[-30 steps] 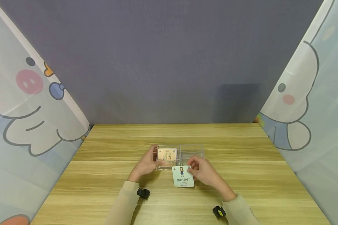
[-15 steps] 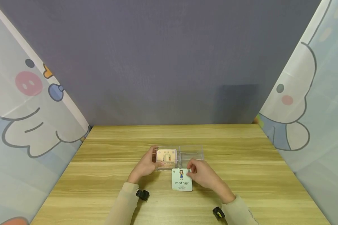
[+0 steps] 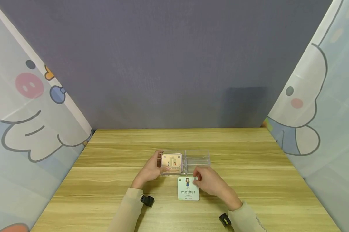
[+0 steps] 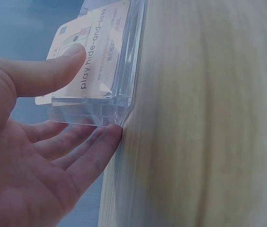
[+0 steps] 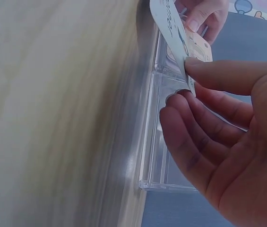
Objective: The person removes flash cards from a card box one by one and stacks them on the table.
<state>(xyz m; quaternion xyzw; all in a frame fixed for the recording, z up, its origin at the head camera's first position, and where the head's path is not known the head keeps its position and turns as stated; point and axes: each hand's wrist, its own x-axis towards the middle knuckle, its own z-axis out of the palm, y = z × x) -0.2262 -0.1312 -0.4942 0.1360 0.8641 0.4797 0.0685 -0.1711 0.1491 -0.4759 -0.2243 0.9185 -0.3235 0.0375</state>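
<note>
A clear plastic box (image 3: 198, 160) with two side-by-side compartments rests on the table. In its left compartment lies a peach card (image 3: 172, 158) reading "play hide-and-seek", top of a stack. My left hand (image 3: 150, 168) grips the box's left end, fingers along the outer wall and thumb over the card face (image 4: 98, 71). A pale green flashcard (image 3: 188, 194), printed "mother" below a small drawn figure, is pinched by its upper right corner in my right hand (image 3: 211, 181). That card is just in front of the box; in the right wrist view it stands tilted. Nothing shows inside the right compartment (image 5: 164, 165).
The wood-grain table (image 3: 119, 145) stretches out on both sides of the box. A dark grey panel (image 3: 174, 64) rises at its far edge. Cartoon-printed curtains (image 3: 52, 129) hang left and right. A small black wrist camera (image 3: 147, 200) sits at each cuff.
The "mother" card has come down and toward me, away from the box's front edge, with my right hand moving slightly the same way. My left hand and the box stay put.
</note>
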